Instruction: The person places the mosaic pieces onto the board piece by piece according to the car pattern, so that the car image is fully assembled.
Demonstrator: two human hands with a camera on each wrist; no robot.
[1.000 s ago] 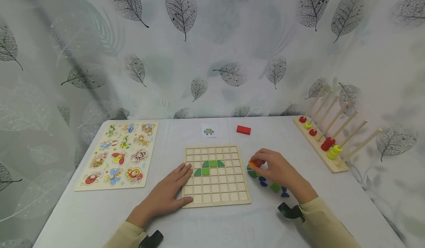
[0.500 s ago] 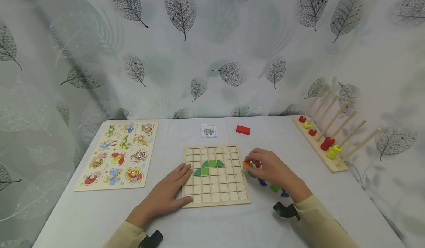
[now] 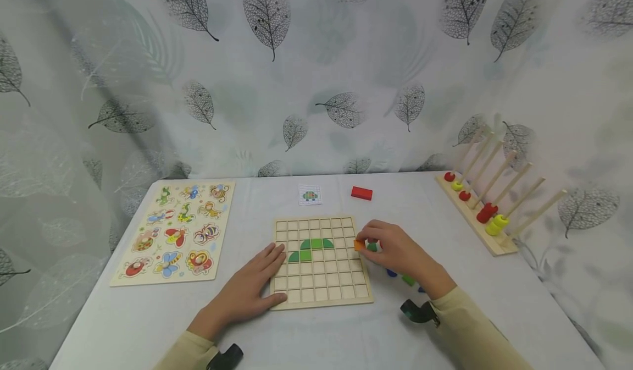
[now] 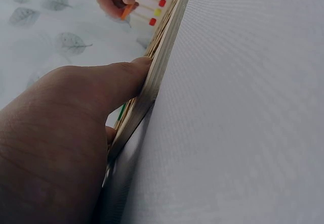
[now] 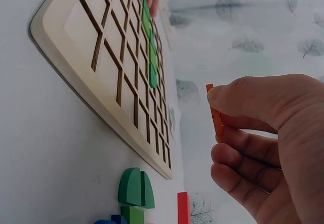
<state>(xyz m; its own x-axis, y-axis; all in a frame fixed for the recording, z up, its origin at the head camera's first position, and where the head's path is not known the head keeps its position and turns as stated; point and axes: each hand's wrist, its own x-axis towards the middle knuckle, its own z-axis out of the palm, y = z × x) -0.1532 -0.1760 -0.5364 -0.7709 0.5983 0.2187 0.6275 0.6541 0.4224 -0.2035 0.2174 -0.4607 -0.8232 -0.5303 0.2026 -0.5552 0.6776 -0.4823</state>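
Observation:
A wooden grid board (image 3: pixel 326 279) lies flat on the table, with several green pieces (image 3: pixel 317 243) set in its cells. My left hand (image 3: pixel 247 287) rests along the board's left edge; in the left wrist view its thumb (image 4: pixel 121 80) lies against the board's rim. Between thumb and fingers, my right hand (image 3: pixel 398 252) pinches a thin orange square tile (image 5: pixel 214 110), held above the board's right edge. Beside that hand lie loose pieces, among them a dark green one (image 3: pixel 372 247), a blue one (image 3: pixel 391 272) and a light green one (image 3: pixel 408 280), partly hidden by the hand.
A small printed card (image 3: pixel 310 195) and a red block (image 3: pixel 362 193) lie beyond the board. On the left is a picture puzzle board (image 3: pixel 173 216) with insects. A wooden peg stand (image 3: pixel 505 247) with red and yellow beads is at the right.
The right hand has carried the orange tile leftward from the loose pieces to the board's right edge. The left hand stays where it was.

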